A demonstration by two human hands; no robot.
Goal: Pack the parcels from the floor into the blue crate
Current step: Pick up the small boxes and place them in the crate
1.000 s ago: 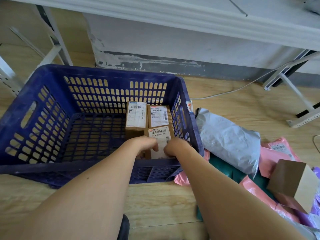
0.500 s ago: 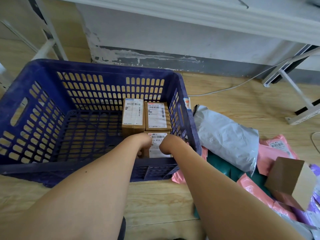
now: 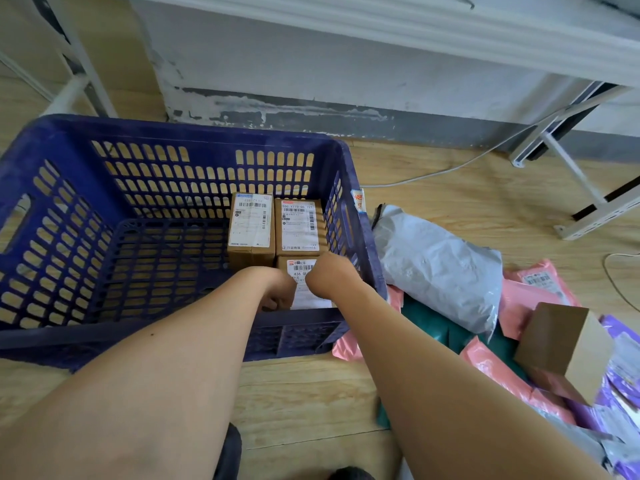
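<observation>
A: Hands, where are they?
B: Both are in the blue crate (image 3: 173, 131), at its near right corner. The left hand (image 3: 277, 289) curls round the labelled parcel (image 3: 311, 296). The right hand (image 3: 329, 271) rests on top, its fingers hidden, so I cannot tell its grip.
A: Other parcels?
B: Two boxes (image 3: 251, 223) sit at the far right corner, and bags (image 3: 440, 265) lie on the floor (image 3: 450, 188).

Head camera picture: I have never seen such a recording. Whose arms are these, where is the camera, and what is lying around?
No machine: a person wears one camera on the head, looking down at their own bare arms. The blue crate stands on a wooden floor, holding two labelled cardboard boxes side by side. Both hands reach in at a third labelled box: the left hand grips its left edge; the right hand hides its own fingers. Beside the crate lie a grey mailer bag, pink mailers and a plain brown box.
</observation>
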